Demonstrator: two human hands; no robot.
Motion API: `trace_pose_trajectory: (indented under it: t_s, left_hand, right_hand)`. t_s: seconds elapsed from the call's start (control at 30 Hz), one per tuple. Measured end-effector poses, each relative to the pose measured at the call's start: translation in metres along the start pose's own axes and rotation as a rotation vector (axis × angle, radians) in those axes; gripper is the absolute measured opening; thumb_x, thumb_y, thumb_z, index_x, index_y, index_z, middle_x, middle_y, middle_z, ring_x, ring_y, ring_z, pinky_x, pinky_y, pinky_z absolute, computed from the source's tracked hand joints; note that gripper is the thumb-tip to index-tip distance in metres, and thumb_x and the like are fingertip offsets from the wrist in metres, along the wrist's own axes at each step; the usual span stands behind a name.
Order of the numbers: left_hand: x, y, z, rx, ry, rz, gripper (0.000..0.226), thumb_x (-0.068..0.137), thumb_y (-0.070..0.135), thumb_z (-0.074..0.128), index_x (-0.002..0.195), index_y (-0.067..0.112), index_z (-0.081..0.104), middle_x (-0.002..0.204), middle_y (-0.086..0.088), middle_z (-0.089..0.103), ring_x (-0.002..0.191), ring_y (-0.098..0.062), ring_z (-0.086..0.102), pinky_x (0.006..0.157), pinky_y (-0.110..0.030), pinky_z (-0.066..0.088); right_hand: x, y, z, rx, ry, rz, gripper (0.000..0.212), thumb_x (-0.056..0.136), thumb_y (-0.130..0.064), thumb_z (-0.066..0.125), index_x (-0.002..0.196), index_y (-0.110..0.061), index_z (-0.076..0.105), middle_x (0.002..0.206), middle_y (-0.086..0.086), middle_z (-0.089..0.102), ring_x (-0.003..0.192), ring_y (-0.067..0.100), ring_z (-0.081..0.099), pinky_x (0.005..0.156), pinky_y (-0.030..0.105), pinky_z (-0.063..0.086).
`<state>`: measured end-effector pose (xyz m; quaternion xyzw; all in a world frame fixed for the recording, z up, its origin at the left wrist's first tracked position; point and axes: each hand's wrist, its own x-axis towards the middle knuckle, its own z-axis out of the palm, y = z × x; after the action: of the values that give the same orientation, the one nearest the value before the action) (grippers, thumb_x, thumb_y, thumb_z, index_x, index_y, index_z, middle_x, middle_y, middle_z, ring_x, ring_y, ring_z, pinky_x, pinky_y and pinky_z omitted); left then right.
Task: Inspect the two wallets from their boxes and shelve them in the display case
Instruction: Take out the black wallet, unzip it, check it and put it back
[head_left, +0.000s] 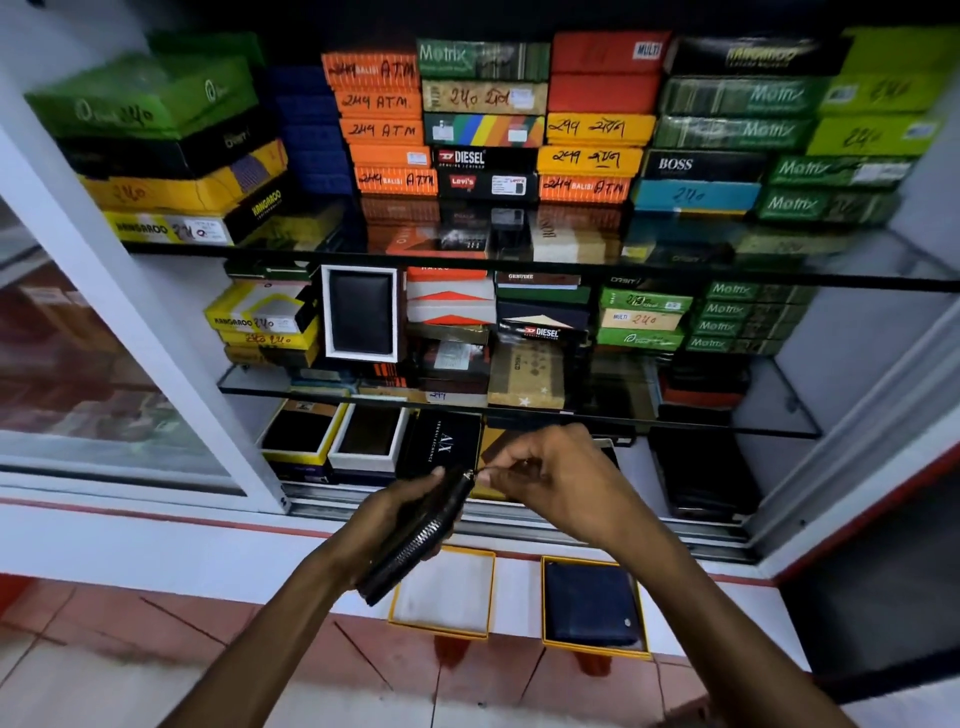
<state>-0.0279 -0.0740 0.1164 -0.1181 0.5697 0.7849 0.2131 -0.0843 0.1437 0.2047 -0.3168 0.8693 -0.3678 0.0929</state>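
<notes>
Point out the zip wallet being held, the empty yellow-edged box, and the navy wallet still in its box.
zip wallet (415, 540): head view, on the zipper edge below the left hand.
empty box (447, 592): head view, on its bare white floor.
navy wallet (589, 603): head view, middle of its cover.

Top shelf, centre: orange boxes (383, 100) handwritten "249 ATM", a black box (484, 157) printed "DIESEL", another black box (462, 182) with "Levi's". Upper right: a "BOSS" box (698, 165) and green "Matrix" boxes (743, 96). Left: yellow "KANGAROO" boxes (166, 228), "240". Bottom: a black "A|X" box (441, 444).
</notes>
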Motion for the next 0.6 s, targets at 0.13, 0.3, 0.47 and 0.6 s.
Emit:
trace_pose_trajectory:
  t_s: [0.13,0.3,0.47,0.6]
  left_hand:
    - [-0.002,0.011,0.009,0.175,0.311,0.078,0.048,0.081,0.058,0.06,0.085,0.013,0.077,0.065,-0.004,0.075,0.056,-0.017,0.071,0.049,-0.021,0.051]
    - [0.008,0.016,0.019,0.146,0.513,0.171,0.046,0.093,0.054,0.047,0.097,0.016,0.072,0.079,-0.005,0.08,0.075,-0.022,0.074,0.062,-0.03,0.055]
    - [-0.005,0.021,0.012,0.016,0.245,0.053,0.043,0.087,0.046,0.059,0.105,0.009,0.072,0.093,-0.011,0.078,0.078,-0.022,0.073,0.063,-0.033,0.058]
    - [-0.014,0.019,0.009,-0.078,0.086,-0.03,0.041,0.079,0.026,0.07,0.114,0.004,0.067,0.101,-0.016,0.075,0.084,-0.031,0.074,0.068,-0.04,0.062]
  right_hand:
    - [-0.015,-0.018,-0.01,-0.028,0.09,-0.008,0.022,0.086,-0.043,0.067,0.087,-0.025,0.08,0.078,-0.008,0.079,0.071,0.003,0.068,0.065,0.022,0.052]
    - [-0.033,-0.028,0.001,0.086,0.133,0.073,0.023,0.081,-0.047,0.068,0.08,-0.027,0.079,0.063,-0.01,0.075,0.058,0.0,0.066,0.05,0.008,0.044]
    - [-0.022,-0.011,-0.013,0.434,0.21,0.268,0.023,0.087,-0.035,0.068,0.066,-0.027,0.075,0.061,-0.007,0.076,0.041,-0.007,0.056,0.054,0.014,0.038]
    - [-0.016,0.0,-0.02,0.385,0.239,0.32,0.026,0.088,-0.036,0.063,0.065,-0.027,0.073,0.059,-0.008,0.074,0.043,-0.008,0.054,0.058,0.02,0.037]
